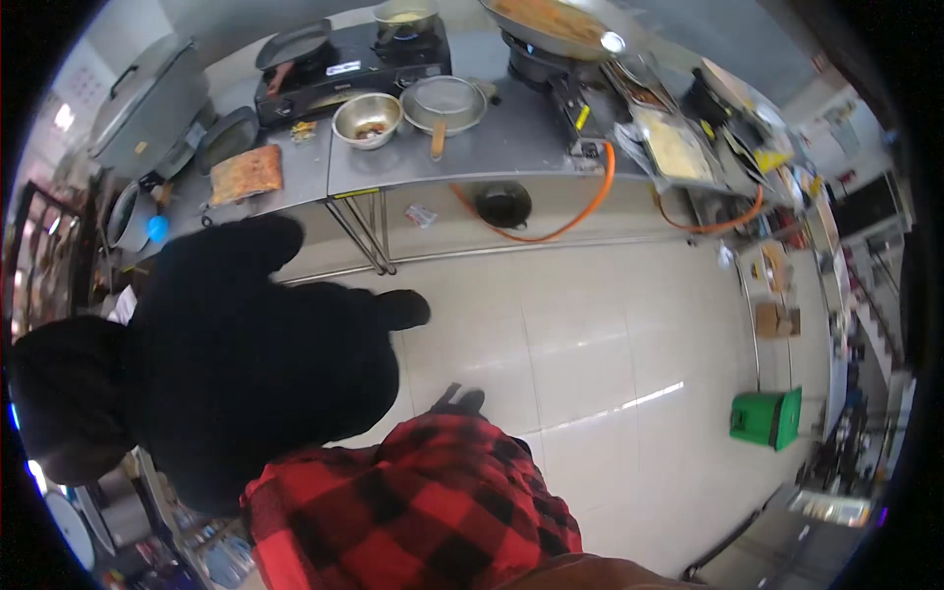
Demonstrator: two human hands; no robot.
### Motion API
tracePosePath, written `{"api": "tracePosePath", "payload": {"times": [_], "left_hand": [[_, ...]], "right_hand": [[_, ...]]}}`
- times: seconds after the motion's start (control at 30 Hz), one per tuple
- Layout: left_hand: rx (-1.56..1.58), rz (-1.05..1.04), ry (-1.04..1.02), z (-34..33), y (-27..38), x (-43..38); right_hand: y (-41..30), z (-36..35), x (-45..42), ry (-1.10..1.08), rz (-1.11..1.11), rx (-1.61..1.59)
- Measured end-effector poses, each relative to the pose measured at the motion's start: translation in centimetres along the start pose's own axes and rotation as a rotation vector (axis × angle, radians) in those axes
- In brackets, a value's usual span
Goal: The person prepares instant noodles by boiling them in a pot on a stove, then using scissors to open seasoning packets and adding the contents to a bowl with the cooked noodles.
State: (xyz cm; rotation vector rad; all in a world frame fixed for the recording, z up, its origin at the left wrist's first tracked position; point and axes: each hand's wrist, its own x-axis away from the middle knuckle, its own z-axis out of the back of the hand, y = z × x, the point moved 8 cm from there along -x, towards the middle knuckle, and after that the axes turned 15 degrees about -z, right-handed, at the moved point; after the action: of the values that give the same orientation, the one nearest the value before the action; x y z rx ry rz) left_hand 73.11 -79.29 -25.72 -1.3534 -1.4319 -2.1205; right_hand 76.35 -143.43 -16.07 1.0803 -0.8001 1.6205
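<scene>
Neither my left hand nor my right hand shows; only my red and black checked shirt (413, 501) fills the bottom of the view. Before me runs a metal worktable (516, 151). On it stand a steel bowl (368, 122) with brown remains inside, a mesh strainer with a wooden handle (445, 99), and a black gas stove (354, 66) carrying a pot (405, 18). Farther right, a large wok (549, 26) with orange-brown food sits on a burner. A browned slab of food (247, 175), perhaps in a bag, lies at the table's left.
Another person in black (258, 354) stands close on my left, facing the table. An orange gas hose (590, 214) hangs below the table edge, near a black pan (503, 204) underneath. A green bin (765, 418) stands on the tiled floor at right. A tray of pale food (678, 147) rests at the table's right.
</scene>
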Motion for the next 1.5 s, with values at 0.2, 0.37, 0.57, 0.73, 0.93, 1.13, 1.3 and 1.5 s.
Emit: {"api": "tracePosePath", "payload": {"times": [0.2, 0.37, 0.57, 0.73, 0.93, 1.13, 1.3, 1.5], "left_hand": [[0.066, -0.009, 0.074, 1.9, 10.6, -7.6], [0.073, -0.081, 0.18, 7.2, 19.8, -15.1], [0.035, -0.455, 0.94, 19.8, 34.2, -19.0], [0.305, -0.318, 1.141, 25.7, 41.7, -20.4], [0.27, -0.238, 1.087, 32.3, 43.3, -24.1], [0.239, -0.308, 1.24, 43.0, 52.2, -21.1], [0.613, -0.517, 1.355, 48.9, 61.1, -20.0], [1.103, -0.486, 1.488, 49.7, 66.2, -25.1]], "right_hand": [[-18.5, 5.1, -3.7, -0.076, 0.078, 0.116], [-47.1, 12.6, -11.4, -0.082, 0.532, 0.336], [-89.2, 7.3, 10.4, 0.084, 1.349, 0.539], [-103.3, 0.9, 31.0, -0.069, 1.496, 0.668], [-123.5, 1.4, 32.7, 0.314, 1.729, 0.524], [-137.0, -1.5, 32.1, 0.857, 1.74, 0.535], [-147.0, -3.1, 25.6, 0.444, 1.556, 0.569], [-153.6, 0.8, 32.6, 0.143, 1.596, 0.501]]}}
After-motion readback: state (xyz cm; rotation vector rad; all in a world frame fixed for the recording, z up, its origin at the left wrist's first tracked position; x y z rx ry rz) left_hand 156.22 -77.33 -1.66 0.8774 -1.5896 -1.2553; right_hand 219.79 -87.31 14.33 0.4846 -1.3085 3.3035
